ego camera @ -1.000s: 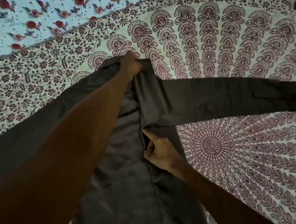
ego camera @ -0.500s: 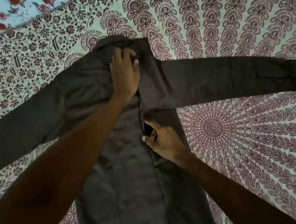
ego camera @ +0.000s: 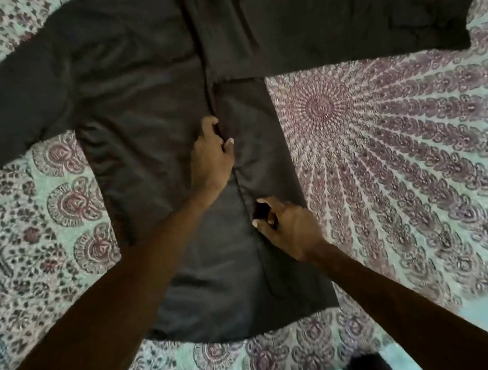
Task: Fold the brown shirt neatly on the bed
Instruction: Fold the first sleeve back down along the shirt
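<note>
While the brown shirt (ego camera: pixel 144 111) lies spread on the mandala-print bedsheet (ego camera: pixel 399 153), the left hand (ego camera: pixel 210 158) and right hand (ego camera: pixel 289 228) each clamp their grip on its centre edge. The forearms (ego camera: pixel 127 287) hide part of its body, and its collar and one cuff run out of frame.

brown shirt (ego camera: pixel 144 105) cropped at top, at left

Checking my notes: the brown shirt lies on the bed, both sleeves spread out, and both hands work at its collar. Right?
Not the collar. The head view shows the left hand and right hand at the front opening of the brown shirt, mid-body; the sleeves are spread out.
</note>
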